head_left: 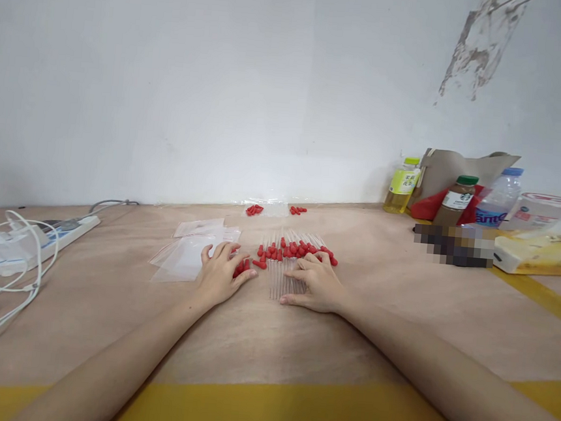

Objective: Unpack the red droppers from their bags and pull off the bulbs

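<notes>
Several clear droppers with red rubber bulbs (pixel 301 247) lie in a row on the paper-covered table, their thin tubes pointing away from me. Other clear thin tubes (pixel 277 282) lie side by side on the near side of that row. My right hand (pixel 320 285) is over the right part of these tubes, thumb and fingers apart, fingertips on or just above them. Loose red bulbs (pixel 242 268) sit partly under my left hand (pixel 220 276), whose fingers are spread and curved around them. Another red bulb (pixel 259 264) lies between my hands.
Clear zip bags (pixel 191 252) are spread left of my left hand. Small bags of red bulbs (pixel 254 210) lie by the wall. White cables (pixel 35 261) and a power strip (pixel 80 227) are at left. Bottles (pixel 403 187) and a tissue pack (pixel 542 253) stand at right.
</notes>
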A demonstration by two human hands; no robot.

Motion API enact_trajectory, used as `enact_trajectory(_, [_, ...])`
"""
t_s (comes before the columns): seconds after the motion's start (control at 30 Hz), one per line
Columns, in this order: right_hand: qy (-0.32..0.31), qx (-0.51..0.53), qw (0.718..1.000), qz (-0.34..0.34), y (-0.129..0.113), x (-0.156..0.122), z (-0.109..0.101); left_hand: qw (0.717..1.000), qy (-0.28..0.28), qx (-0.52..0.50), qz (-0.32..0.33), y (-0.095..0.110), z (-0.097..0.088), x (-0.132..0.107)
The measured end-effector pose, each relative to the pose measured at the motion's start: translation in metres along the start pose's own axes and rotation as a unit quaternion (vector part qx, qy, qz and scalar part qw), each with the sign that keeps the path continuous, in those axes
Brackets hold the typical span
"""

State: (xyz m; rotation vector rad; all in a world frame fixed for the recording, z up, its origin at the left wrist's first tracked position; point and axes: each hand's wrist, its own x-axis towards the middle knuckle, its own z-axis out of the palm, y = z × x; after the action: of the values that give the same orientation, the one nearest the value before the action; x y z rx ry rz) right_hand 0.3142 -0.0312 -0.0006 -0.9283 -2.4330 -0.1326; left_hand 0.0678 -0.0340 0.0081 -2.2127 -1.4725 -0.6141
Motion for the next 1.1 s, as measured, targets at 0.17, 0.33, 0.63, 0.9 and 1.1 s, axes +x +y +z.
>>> enact_trajectory(0.17, [-0.008,0.006,1.000,-0.005,0.002,-0.003,-0.003,0.999,-0.015,-0.017,-0.024,0.014,0.000,0.018])
enact_trajectory(0.33, [-0.015,0.023,1.000,-0.014,0.008,-0.007,-0.007,0.992,-0.053,-0.019,-0.111,0.022,0.012,0.045])
enact_trajectory(0.63, [-0.027,0.019,0.999,-0.018,0.012,-0.008,-0.011,0.973,-0.123,-0.005,-0.195,0.029,0.019,0.057])
enact_trajectory(0.9, [-0.018,0.010,1.000,-0.011,0.013,-0.010,-0.011,0.963,-0.108,-0.049,-0.243,0.027,0.001,0.057])
enact_trajectory(1.1, [0.043,0.052,0.997,0.023,0.013,-0.010,-0.007,0.981,-0.024,-0.107,-0.158,0.020,-0.017,0.028])
